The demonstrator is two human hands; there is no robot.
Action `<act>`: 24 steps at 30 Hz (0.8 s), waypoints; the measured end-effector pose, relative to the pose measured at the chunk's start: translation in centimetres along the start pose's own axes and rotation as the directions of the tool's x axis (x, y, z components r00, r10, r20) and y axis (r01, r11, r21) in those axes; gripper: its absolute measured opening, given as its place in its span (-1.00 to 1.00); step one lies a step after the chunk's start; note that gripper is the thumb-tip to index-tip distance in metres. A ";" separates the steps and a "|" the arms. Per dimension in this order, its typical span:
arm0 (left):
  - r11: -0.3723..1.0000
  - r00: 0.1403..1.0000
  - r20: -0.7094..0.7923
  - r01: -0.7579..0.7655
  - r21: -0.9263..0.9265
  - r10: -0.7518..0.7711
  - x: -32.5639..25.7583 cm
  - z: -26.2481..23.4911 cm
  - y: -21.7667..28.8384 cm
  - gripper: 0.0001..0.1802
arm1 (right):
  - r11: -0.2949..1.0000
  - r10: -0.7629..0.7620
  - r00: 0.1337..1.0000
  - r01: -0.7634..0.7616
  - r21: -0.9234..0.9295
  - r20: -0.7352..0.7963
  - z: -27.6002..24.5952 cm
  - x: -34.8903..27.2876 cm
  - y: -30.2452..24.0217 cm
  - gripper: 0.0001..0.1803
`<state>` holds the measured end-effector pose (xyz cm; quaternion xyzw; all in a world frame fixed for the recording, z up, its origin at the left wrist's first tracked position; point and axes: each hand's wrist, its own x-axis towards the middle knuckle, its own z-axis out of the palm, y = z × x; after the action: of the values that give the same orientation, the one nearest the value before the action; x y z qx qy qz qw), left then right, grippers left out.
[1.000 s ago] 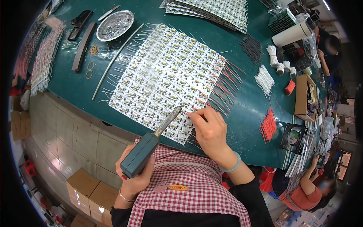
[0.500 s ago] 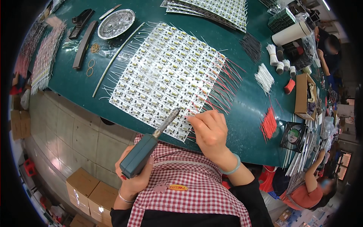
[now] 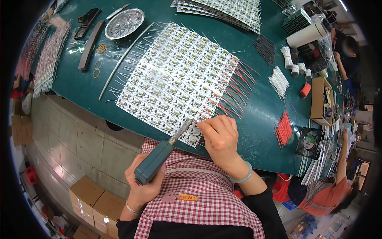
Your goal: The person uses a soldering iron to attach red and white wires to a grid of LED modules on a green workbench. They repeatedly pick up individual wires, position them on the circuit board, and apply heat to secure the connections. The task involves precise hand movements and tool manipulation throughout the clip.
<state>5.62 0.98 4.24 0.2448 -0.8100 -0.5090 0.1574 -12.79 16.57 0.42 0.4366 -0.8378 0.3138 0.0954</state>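
A white panel of small circuit boards (image 3: 175,71) lies on the green table, with thin wires sticking out along its left and right sides. My left hand (image 3: 145,175) is wrapped round the dark green handle of a soldering iron (image 3: 159,157). The iron's tip rests at the panel's near right part, close to my right fingertips. My right hand (image 3: 221,137) is pinched over that same edge, holding what looks like a thin wire, whose end is mostly hidden by the fingers. Red wires (image 3: 244,75) fan out from the panel's right side.
Loose red wires (image 3: 283,129), white wires (image 3: 278,81) and black wires (image 3: 264,49) lie to the right. Beyond them stand a small fan (image 3: 308,142) and a cardboard box (image 3: 319,101). A metal dish (image 3: 124,24) sits far left; stacked panels (image 3: 234,14) lie behind. Another person (image 3: 324,197) works at right.
The soldering iron has moved slightly right and nearer to me, its tip now closer to my right fingertips. My right hand has barely moved. The person at right has stretched an arm forward.
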 end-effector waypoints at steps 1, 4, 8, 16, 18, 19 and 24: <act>0.999 0.999 -0.009 0.031 -0.026 -0.032 -0.1 0.1 0.0 -0.79 | 1.000 0.000 1.000 0.000 0.000 0.000 0.0 0.0 0.0 -0.79; 0.998 0.998 -0.023 -0.051 0.045 0.052 0.2 0.2 0.1 -0.81 | 1.000 -0.001 1.000 0.001 -0.007 -0.003 0.1 -0.1 0.0 -0.79; 0.994 0.996 0.000 -0.084 0.064 0.084 0.1 0.2 -0.2 -0.81 | 1.000 0.000 1.000 0.001 -0.019 0.002 0.1 -0.1 -0.1 -0.80; 0.994 0.994 -0.016 -0.106 0.029 0.106 -0.4 -0.2 -0.9 -0.80 | 1.000 0.000 1.000 0.000 -0.028 0.011 0.1 -0.1 -0.2 -0.78; 0.995 0.996 -0.007 -0.094 0.022 0.094 -0.4 -0.4 -0.6 -0.79 | 1.000 0.001 1.000 0.000 -0.030 0.011 0.1 -0.1 -0.3 -0.77; 0.996 0.996 -0.004 -0.089 0.019 0.089 -0.4 -0.5 -0.5 -0.78 | 1.000 0.000 1.000 0.000 -0.029 0.011 0.1 -0.1 -0.2 -0.77; 0.999 0.999 -0.012 -0.042 -0.022 0.041 -0.6 -0.4 -0.4 -0.76 | 1.000 -0.001 1.000 0.001 -0.031 0.008 0.2 -0.2 -0.2 -0.77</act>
<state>6.38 0.85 4.04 0.2291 -0.8083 -0.5132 0.1754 -12.48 16.49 0.26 0.4368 -0.8426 0.2992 0.0988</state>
